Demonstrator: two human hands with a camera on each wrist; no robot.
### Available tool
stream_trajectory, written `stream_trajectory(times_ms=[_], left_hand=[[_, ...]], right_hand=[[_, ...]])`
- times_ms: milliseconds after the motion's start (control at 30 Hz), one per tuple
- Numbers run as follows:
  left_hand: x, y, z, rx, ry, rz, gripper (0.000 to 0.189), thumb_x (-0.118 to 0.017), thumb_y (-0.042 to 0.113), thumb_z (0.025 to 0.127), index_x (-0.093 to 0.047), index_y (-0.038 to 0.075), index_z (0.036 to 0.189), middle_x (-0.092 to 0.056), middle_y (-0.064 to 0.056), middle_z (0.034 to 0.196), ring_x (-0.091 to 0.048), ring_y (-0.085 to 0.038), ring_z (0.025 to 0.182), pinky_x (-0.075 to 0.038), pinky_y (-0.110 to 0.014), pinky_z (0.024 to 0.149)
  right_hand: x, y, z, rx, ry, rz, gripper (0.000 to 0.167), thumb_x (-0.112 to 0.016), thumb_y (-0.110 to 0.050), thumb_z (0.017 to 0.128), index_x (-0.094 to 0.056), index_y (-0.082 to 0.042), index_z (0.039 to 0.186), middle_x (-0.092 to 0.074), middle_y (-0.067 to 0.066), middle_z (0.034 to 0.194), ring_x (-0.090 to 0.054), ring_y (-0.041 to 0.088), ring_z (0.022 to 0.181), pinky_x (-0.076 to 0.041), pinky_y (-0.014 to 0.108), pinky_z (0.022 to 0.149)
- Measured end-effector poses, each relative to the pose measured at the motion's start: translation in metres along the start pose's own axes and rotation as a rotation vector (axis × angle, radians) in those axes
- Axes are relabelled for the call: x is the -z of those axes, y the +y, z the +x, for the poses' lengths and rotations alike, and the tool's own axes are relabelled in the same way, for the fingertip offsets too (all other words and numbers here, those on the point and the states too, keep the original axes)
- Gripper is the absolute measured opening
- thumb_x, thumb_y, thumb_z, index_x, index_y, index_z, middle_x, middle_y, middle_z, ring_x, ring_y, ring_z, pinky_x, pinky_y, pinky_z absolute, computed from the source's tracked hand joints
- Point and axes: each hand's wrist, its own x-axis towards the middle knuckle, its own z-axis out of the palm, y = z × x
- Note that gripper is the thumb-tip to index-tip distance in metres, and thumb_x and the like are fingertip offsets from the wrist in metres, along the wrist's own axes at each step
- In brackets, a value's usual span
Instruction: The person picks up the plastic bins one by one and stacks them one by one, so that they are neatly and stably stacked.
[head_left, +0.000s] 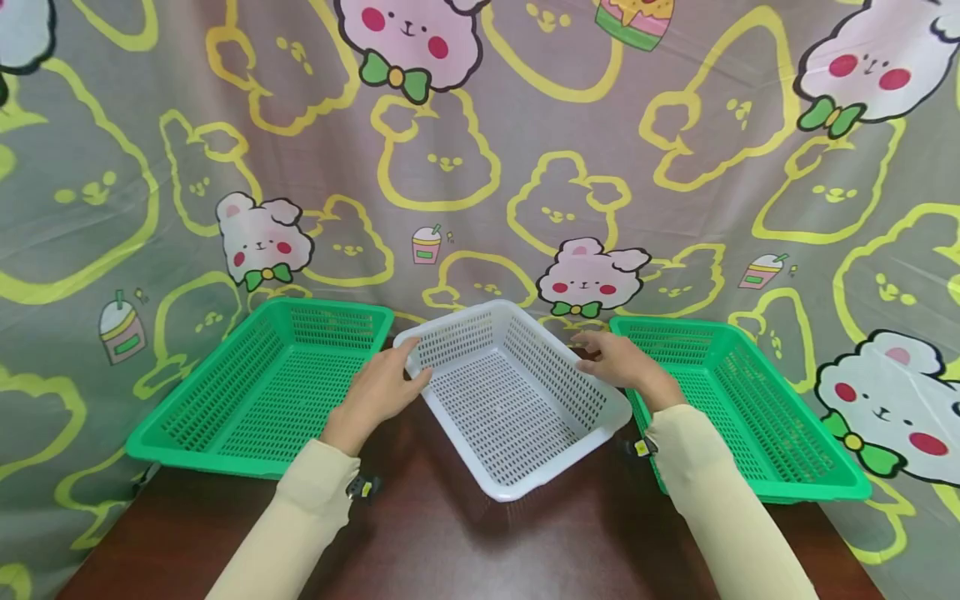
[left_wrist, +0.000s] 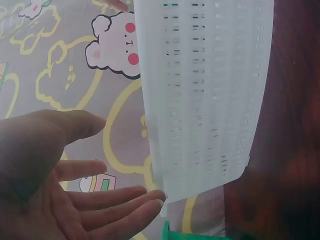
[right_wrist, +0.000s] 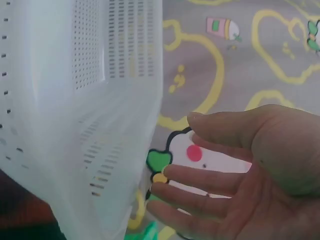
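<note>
A white plastic basket with slotted walls stands in the middle, turned so that one corner faces me. My left hand is at its left rim, thumb and fingers spread apart. In the left wrist view the fingertips of that hand reach the corner of the basket; whether they touch it I cannot tell. Beside the right rim is my right hand, its fingers loosely extended. The right wrist view has a gap between this hand and the basket wall, with nothing held.
A green slotted basket stands on the left of the dark brown table. Another green basket stands on the right, partly behind my right forearm. A patterned cloth hangs behind the table.
</note>
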Motion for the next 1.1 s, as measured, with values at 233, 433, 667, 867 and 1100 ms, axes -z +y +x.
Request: stream_trajectory(times_ms=[233,433,667,867,1100], left_hand=[[-0.005,-0.001,-0.002,0.004,0.009,-0.079,0.059,-0.068,0.034,0.099,-0.056,0.001,0.146,-0.073,-0.022,0.118,-0.072,-0.032,0.095,-0.058,-0.049,0.082],[-0.009,-0.002,-0.003,0.062,-0.04,-0.137,0.053,-0.071,0.031,0.097,-0.061,0.001,0.14,-0.076,-0.016,0.096,-0.062,-0.017,0.066,-0.049,-0.03,0.058],[-0.016,-0.004,-0.005,0.097,-0.107,-0.22,0.051,-0.072,0.031,0.097,-0.064,0.001,0.138,-0.076,-0.015,0.097,-0.063,-0.017,0.067,-0.05,-0.028,0.058],[-0.019,-0.002,-0.007,0.102,-0.134,-0.287,0.049,-0.075,0.03,0.094,-0.066,0.0,0.132,-0.075,-0.013,0.088,-0.069,-0.017,0.066,-0.05,-0.027,0.055],[-0.021,0.0,-0.009,0.107,-0.128,-0.304,0.048,-0.079,0.027,0.091,-0.068,-0.001,0.128,-0.073,-0.011,0.085,-0.068,-0.016,0.063,-0.052,-0.027,0.054]], right_hand=[[0.0,0.013,0.014,-0.041,-0.022,0.054,0.044,-0.063,-0.013,0.102,-0.057,0.0,0.143,-0.061,0.032,0.138,-0.066,0.043,0.118,-0.057,0.055,0.099],[-0.003,0.022,0.021,-0.078,-0.046,0.085,0.039,-0.065,-0.01,0.1,-0.062,0.001,0.137,-0.066,0.029,0.131,-0.07,0.038,0.11,-0.058,0.054,0.098],[-0.008,0.025,0.024,-0.087,-0.053,0.115,0.033,-0.065,-0.006,0.098,-0.067,0.0,0.131,-0.067,0.028,0.129,-0.072,0.036,0.108,-0.06,0.051,0.094],[-0.011,0.024,0.025,-0.104,-0.06,0.116,0.031,-0.063,0.0,0.096,-0.071,-0.002,0.126,-0.071,0.025,0.125,-0.074,0.03,0.098,-0.061,0.05,0.092],[-0.012,0.024,0.026,-0.14,-0.043,0.13,0.034,-0.062,0.006,0.092,-0.073,-0.003,0.123,-0.073,0.023,0.122,-0.074,0.029,0.096,-0.061,0.05,0.093]])
